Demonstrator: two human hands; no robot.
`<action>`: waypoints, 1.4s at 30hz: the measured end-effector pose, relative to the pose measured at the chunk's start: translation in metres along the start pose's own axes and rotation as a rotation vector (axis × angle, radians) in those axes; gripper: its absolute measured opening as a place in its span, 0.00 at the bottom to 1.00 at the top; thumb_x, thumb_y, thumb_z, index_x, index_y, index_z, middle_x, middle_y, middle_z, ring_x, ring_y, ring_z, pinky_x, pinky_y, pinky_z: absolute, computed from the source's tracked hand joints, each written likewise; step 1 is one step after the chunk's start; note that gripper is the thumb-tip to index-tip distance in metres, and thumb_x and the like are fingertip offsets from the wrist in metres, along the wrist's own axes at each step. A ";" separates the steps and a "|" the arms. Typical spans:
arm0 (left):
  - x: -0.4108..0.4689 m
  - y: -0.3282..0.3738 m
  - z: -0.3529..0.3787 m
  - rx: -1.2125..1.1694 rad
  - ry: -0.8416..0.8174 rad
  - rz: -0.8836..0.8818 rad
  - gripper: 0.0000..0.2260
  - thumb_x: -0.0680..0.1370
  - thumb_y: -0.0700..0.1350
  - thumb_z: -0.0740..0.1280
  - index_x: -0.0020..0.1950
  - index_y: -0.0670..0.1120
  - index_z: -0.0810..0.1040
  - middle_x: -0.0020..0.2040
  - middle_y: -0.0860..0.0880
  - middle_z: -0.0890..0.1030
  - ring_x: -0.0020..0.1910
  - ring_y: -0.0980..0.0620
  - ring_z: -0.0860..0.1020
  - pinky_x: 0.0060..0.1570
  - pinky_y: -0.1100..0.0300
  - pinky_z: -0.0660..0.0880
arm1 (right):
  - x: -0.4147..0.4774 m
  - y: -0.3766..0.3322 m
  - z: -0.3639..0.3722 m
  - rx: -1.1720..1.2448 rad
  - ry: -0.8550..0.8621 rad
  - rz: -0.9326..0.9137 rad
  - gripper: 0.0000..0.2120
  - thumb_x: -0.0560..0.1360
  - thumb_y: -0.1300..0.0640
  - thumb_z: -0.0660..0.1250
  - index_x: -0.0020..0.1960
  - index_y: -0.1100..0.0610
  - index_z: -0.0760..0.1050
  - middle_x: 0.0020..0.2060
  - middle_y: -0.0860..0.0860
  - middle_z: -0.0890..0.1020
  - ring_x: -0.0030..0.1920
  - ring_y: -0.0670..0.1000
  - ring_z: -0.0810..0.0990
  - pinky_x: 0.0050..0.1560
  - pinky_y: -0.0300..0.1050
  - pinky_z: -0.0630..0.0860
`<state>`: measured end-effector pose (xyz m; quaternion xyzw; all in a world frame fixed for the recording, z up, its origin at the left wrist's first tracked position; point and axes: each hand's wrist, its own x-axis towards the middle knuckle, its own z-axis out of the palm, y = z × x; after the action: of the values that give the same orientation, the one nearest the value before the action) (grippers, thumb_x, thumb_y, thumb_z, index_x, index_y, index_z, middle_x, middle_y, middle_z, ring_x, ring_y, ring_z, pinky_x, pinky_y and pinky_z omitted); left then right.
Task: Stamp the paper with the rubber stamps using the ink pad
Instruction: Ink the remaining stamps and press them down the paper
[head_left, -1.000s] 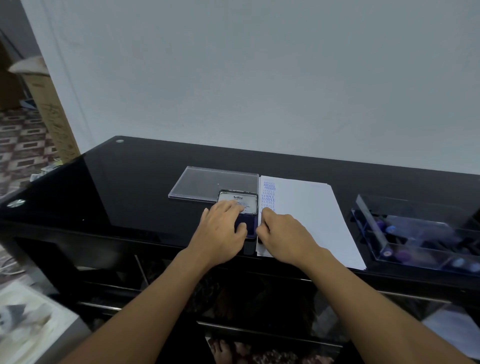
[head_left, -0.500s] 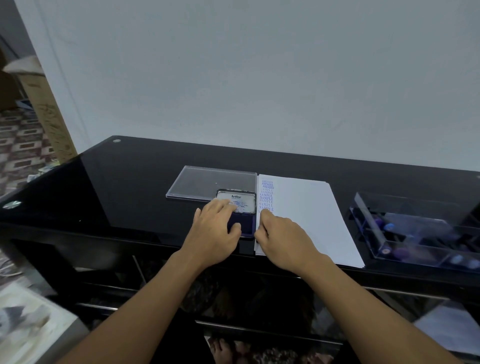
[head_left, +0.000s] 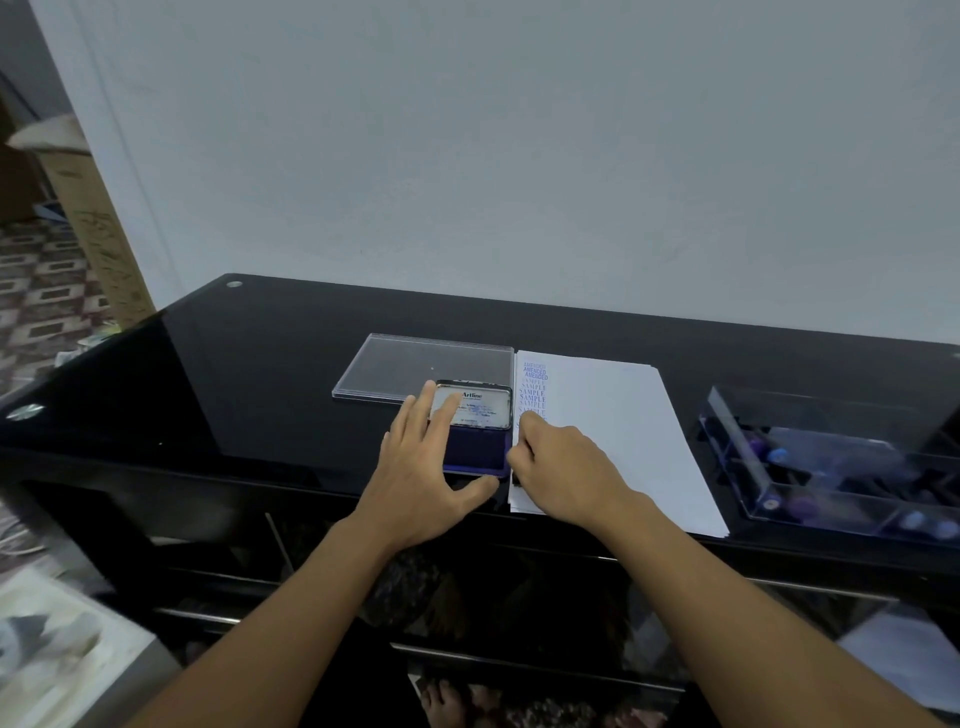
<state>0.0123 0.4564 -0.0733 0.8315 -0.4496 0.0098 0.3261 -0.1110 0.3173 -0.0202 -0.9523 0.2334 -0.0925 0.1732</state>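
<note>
So the ink pad sits right at the front edge of the black table, just beside the left edge of the paper. Its lid is tipped up at the far side with the Artline label facing the person, long side running left to right.

Left hand is released, with straight fingers resting on the lid and the thumb lying along the pad's near edge. Right hand is curled down on the paper's left edge, and I can't tell what it's gripping, if anything.

The paper's long axis runs away from the person, its near end reaching the table front. A column of blue stamp marks runs down its left margin.

A clear plastic cover lies flat behind the pad. The stamp tray is well apart on the right, and a wide stretch of tabletop shows on the left.
</note>
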 end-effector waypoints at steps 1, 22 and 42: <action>0.000 -0.002 0.001 0.003 0.001 -0.002 0.47 0.69 0.71 0.62 0.82 0.52 0.48 0.82 0.54 0.41 0.80 0.51 0.40 0.77 0.41 0.56 | -0.001 0.000 0.000 -0.001 0.001 -0.005 0.08 0.82 0.54 0.55 0.45 0.53 0.61 0.33 0.46 0.69 0.33 0.48 0.68 0.30 0.42 0.59; 0.003 -0.006 0.004 0.019 -0.056 -0.042 0.49 0.73 0.67 0.67 0.82 0.53 0.40 0.81 0.50 0.37 0.80 0.46 0.45 0.78 0.45 0.52 | 0.000 0.000 0.000 0.021 -0.008 0.028 0.08 0.81 0.53 0.55 0.45 0.54 0.63 0.36 0.50 0.73 0.37 0.55 0.71 0.32 0.47 0.62; 0.004 0.001 -0.007 -0.136 -0.011 -0.085 0.53 0.69 0.60 0.76 0.81 0.50 0.43 0.64 0.55 0.70 0.59 0.57 0.64 0.70 0.53 0.62 | -0.006 0.003 0.004 -0.043 0.017 -0.033 0.08 0.82 0.53 0.55 0.45 0.53 0.61 0.32 0.46 0.70 0.32 0.48 0.69 0.29 0.43 0.59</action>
<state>0.0155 0.4569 -0.0661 0.8260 -0.4151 -0.0390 0.3795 -0.1162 0.3189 -0.0257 -0.9587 0.2212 -0.0984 0.1494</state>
